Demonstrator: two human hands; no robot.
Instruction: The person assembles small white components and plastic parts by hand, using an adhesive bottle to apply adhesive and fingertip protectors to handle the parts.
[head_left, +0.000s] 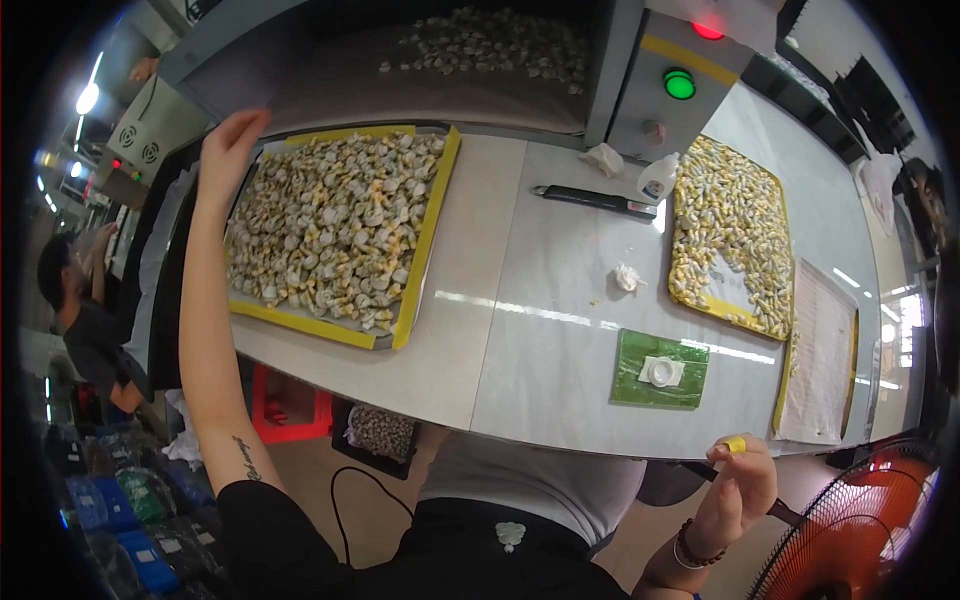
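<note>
My left arm stretches up the left side of a tray with yellow-taped edges (407, 325), heaped with small grey-white and yellow pieces (330, 225). My left hand (232, 150) is by the tray's far left corner, fingers bent and pressed together; anything in them is hidden. Low at the right, my right hand (738, 492) is raised just off the table's front edge. Its fingers are loosely bent and apart, one wrapped in yellow tape, and nothing shows between them. Nearest to it on the table lies a green mat (630, 385) bearing a small white round piece (662, 373).
A second yellow-edged tray (735, 312) of small pieces stands right, beside a pale, flat tray (825, 350). Behind are a black-handled tool (590, 199), a white bottle (658, 178), crumpled tissue (627, 278) and a grey machine (665, 120). An orange fan (850, 530) stands lower right.
</note>
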